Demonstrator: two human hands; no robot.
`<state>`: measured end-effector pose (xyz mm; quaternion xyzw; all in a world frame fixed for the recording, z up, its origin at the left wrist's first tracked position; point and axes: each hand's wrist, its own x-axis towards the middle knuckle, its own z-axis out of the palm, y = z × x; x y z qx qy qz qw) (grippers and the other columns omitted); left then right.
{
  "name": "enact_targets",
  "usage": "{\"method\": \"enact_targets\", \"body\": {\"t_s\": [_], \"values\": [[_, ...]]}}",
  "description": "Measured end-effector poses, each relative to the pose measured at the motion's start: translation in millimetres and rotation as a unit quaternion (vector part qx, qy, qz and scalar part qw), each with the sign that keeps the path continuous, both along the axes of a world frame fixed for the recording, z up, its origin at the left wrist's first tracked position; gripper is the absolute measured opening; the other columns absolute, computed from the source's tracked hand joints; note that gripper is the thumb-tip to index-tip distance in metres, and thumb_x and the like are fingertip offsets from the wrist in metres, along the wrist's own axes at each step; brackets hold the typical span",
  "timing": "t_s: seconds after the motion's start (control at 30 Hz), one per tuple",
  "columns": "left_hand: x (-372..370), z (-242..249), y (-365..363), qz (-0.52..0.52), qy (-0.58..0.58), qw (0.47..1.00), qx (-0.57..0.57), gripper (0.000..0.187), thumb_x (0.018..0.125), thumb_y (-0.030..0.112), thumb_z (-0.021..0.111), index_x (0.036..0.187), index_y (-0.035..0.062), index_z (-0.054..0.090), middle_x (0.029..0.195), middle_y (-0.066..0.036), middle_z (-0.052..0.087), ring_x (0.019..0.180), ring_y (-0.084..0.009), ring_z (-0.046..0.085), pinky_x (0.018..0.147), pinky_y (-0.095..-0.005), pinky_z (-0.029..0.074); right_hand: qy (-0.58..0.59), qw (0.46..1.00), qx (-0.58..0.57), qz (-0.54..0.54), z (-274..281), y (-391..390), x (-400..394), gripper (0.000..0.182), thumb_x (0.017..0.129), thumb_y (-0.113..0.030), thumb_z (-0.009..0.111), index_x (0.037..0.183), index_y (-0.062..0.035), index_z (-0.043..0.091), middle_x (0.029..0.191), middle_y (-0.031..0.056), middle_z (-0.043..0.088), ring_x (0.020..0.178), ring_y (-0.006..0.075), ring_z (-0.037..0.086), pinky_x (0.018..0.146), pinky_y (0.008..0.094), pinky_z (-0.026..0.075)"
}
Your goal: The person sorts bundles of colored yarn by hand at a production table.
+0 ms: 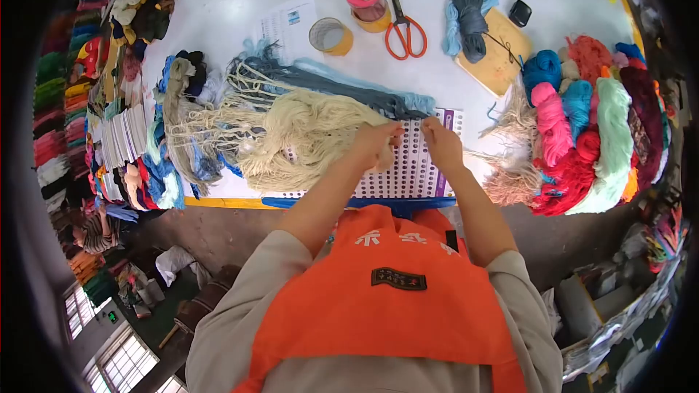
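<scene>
A purple-edged white card (416, 167) with rows of dark holes lies at the table's near edge. A loose heap of cream yarn (309, 127) covers its left part. My left hand (377, 144) is closed at the right end of this heap, with cream strands at its fingers. Just to its right, my right hand (441, 144) is pinched over the card's upper right part; whatever is between its fingertips is too small to make out. Behind both hands stretches a dark grey-blue yarn hank (338, 86), with light blue yarn (419, 100) along its far side.
Orange-handled scissors (406, 38), a pink-lidded jar (366, 1) and a tape roll (331, 36) stand farther back. Colourful yarn skeins (575, 124) crowd the right side. More yarn and stacked white cards (124, 135) lie left. A notebook (489, 54) sits back right.
</scene>
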<state>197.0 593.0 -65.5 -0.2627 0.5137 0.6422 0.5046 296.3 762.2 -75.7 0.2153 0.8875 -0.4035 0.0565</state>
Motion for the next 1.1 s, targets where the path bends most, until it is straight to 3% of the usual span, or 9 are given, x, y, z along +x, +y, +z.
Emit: {"method": "enact_targets", "body": {"t_s": [0.2,0.33,0.43,0.5,0.63,0.7,0.73,0.83,1.1], "values": [[12.4,-23.8,31.3,-0.222,0.260,0.912,-0.227,0.025,0.088,0.021,0.065,0.086,-0.0033,0.067,0.076,-0.009,0.068,0.058,-0.0163,0.059,0.051,-0.0319,0.046,-0.051,0.998,0.008,0.031,-8.0,2.0,-9.6,0.018,0.097,-0.030,0.048,0.105,-0.0160,0.054,0.079,0.0170,0.065,0.074,0.0390,0.063,0.064,0.0478,0.048],[8.7,-13.9,37.0,-0.279,0.276,0.895,-0.212,0.021,0.086,0.018,0.065,0.080,-0.0024,0.066,0.067,-0.006,0.063,0.054,-0.0146,0.056,0.051,-0.0309,0.046,-0.007,0.999,-0.026,0.020,-5.7,5.4,-6.2,0.015,0.097,-0.028,0.049,0.104,-0.0156,0.052,0.075,0.0164,0.064,0.073,0.0387,0.063,0.063,0.0477,0.048],[9.5,-29.0,35.0,-0.229,0.275,0.913,-0.195,0.031,0.085,0.027,0.064,0.079,-0.0033,0.066,0.072,-0.017,0.067,0.064,-0.0251,0.065,0.061,-0.0367,0.050,-0.024,0.998,-0.062,-0.008,-5.3,7.4,-7.7,0.014,0.095,-0.026,0.052,0.103,-0.0157,0.050,0.076,0.0131,0.066,0.073,0.0373,0.064,0.063,0.0471,0.048],[1.5,-9.7,40.2,-0.214,0.242,0.936,-0.143,0.018,0.083,0.017,0.065,0.081,-0.0010,0.065,0.066,-0.005,0.061,0.057,-0.0135,0.057,0.053,-0.0293,0.046,-0.026,0.997,-0.066,-0.006,-7.1,8.8,-8.8,0.014,0.095,-0.026,0.052,0.103,-0.0155,0.050,0.077,0.0128,0.066,0.074,0.0372,0.064,0.064,0.0467,0.048],[-8.6,-9.1,40.1,-0.287,0.235,0.918,-0.141,0.016,0.083,0.015,0.065,0.082,-0.0005,0.065,0.068,-0.006,0.063,0.058,-0.0136,0.058,0.054,-0.0293,0.047,-0.023,0.994,-0.103,-0.006,-4.9,13.5,-9.1,0.014,0.093,-0.024,0.054,0.102,-0.0135,0.052,0.079,0.0111,0.067,0.075,0.0358,0.064,0.066,0.0446,0.049],[-13.8,5.9,46.5,-0.411,0.386,0.781,-0.267,0.013,0.083,0.013,0.063,0.082,0.0001,0.065,0.072,-0.007,0.065,0.056,-0.0124,0.057,0.052,-0.0284,0.046,-0.012,0.992,-0.124,-0.011,-8.3,15.9,-9.0,0.014,0.093,-0.023,0.054,0.102,-0.0126,0.053,0.079,0.0110,0.067,0.074,0.0350,0.065,0.066,0.0437,0.049],[-18.3,-1.6,36.0,-0.411,0.386,0.781,-0.267,0.013,0.083,0.013,0.063,0.082,0.0001,0.065,0.072,-0.007,0.065,0.056,-0.0124,0.057,0.052,-0.0284,0.046,-0.027,0.984,-0.176,-0.029,-13.8,18.0,-8.3,0.014,0.091,-0.022,0.056,0.101,-0.0116,0.054,0.079,0.0104,0.067,0.073,0.0330,0.065,0.066,0.0421,0.049],[-30.2,-9.0,13.6,-0.184,0.292,0.932,-0.105,0.013,0.089,0.010,0.059,0.084,-0.0001,0.065,0.074,-0.008,0.067,0.051,-0.0100,0.053,0.047,-0.0263,0.043,-0.041,0.973,-0.222,-0.046,-17.5,22.4,-9.5,0.015,0.089,-0.021,0.059,0.100,-0.0096,0.056,0.078,0.0097,0.067,0.071,0.0292,0.065,0.065,0.0391,0.050],[-28.9,-7.6,19.5,-0.165,0.268,0.944,-0.101,0.015,0.084,0.013,0.065,0.081,-0.0022,0.067,0.071,-0.006,0.066,0.051,-0.0104,0.056,0.047,-0.0271,0.043,-0.040,0.969,-0.238,-0.051,-21.0,22.5,-11.6,0.018,0.087,-0.021,0.063,0.096,-0.0062,0.059,0.075,0.0097,0.067,0.067,0.0248,0.065,0.063,0.0355,0.050]]}}
